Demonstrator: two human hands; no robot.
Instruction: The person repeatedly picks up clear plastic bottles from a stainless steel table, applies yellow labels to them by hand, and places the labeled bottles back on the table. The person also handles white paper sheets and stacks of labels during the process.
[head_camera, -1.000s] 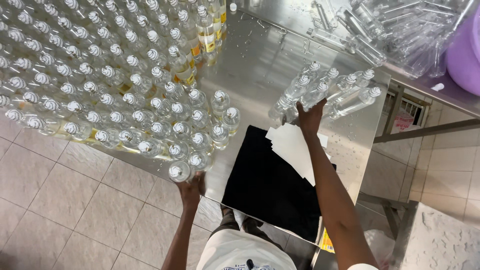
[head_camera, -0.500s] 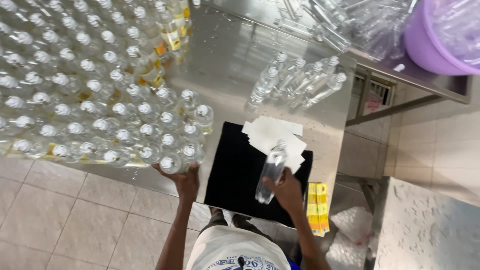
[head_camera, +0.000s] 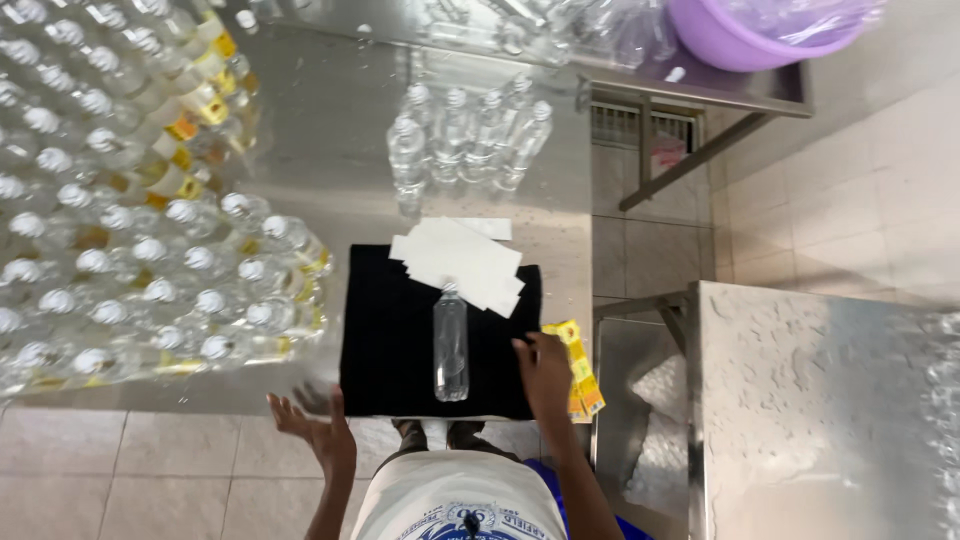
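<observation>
A clear plastic bottle (head_camera: 451, 345) lies on the black mat (head_camera: 385, 340) on the steel surface (head_camera: 330, 130), the open right hand (head_camera: 543, 372) at its three o'clock reaching yellow labels (head_camera: 578, 365), the left hand (head_camera: 318, 428) open and empty at seven o'clock; labelling seems next, calling for one strip.

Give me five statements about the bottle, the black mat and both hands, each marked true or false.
1. A clear bottle lies flat on the black mat. True.
2. The right hand grips the bottle. False: it is beside the bottle, at the yellow labels.
3. The left hand is open and holds nothing. True.
4. White sheets lie at the mat's far edge. True.
5. The purple basin sits on the mat. False: it is on the far table.
</observation>
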